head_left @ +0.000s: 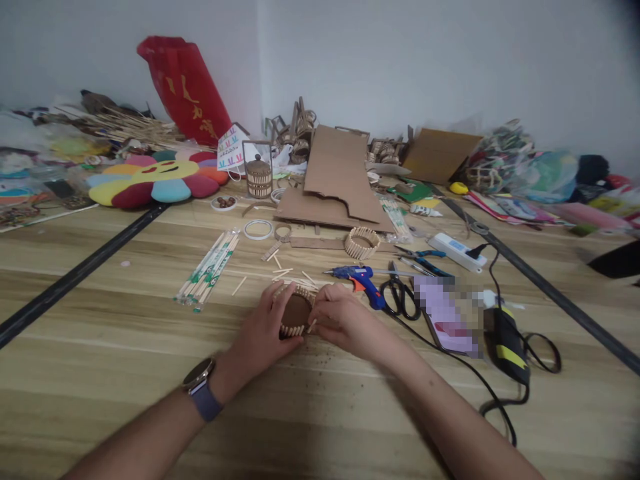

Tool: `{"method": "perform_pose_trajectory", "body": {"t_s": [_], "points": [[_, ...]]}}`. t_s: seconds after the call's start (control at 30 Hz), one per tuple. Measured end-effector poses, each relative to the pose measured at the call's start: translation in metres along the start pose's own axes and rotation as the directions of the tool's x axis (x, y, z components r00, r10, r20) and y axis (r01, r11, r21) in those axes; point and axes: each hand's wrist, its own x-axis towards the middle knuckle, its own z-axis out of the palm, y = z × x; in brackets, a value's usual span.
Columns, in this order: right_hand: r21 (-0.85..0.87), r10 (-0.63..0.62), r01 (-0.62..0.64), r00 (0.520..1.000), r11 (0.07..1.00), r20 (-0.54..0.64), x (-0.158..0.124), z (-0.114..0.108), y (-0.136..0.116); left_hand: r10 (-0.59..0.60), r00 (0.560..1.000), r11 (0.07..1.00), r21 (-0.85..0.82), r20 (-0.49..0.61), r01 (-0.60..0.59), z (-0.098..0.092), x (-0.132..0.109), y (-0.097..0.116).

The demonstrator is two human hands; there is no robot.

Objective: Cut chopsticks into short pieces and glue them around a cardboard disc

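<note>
A small round stick basket (296, 312), its brown cardboard base turned toward the camera, sits low over the wooden floor (125, 360), in the middle of the near part. The left hand (263, 328), with a watch (199, 375) on its wrist, curls half closed around the basket's left rim. The right hand (341, 320) closes on the right rim, fingertips pressed to the sticks. Just beyond the right hand lie a blue glue gun (361, 277) and black scissors (398, 297). A bundle of sticks (207, 270) lies farther left, and cardboard sheets (335, 177) toward the far wall.
</note>
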Motion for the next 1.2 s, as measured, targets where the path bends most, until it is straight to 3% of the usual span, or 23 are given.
{"method": "perform_pose_trajectory", "body": {"t_s": [0.17,0.3,0.57,0.87,1.2], "points": [[-0.084,0.042,-0.04,0.999,0.996,0.031,0.0,0.009,0.0,0.005,1.0,1.0,-0.005,-0.001,-0.005,0.0,0.0,-0.001],[-0.132,0.046,-0.047,0.999,0.99,-0.008,0.001,0.015,0.0,-0.002,1.0,1.0,0.009,-0.005,0.002,0.0,0.0,0.001],[-0.127,-0.002,0.0,1.0,0.992,-0.018,0.0,0.019,0.004,0.016,1.0,1.0,0.011,0.01,-0.016,-0.002,0.002,0.003],[-0.169,0.024,-0.026,1.0,0.985,-0.019,0.0,0.025,0.005,0.02,1.0,1.0,0.012,-0.009,-0.02,0.0,0.001,0.001],[-0.177,-0.081,0.058,0.989,0.982,-0.127,-0.003,0.034,0.013,0.019,1.0,1.0,-0.015,-0.006,-0.019,-0.001,0.002,0.0]]}}
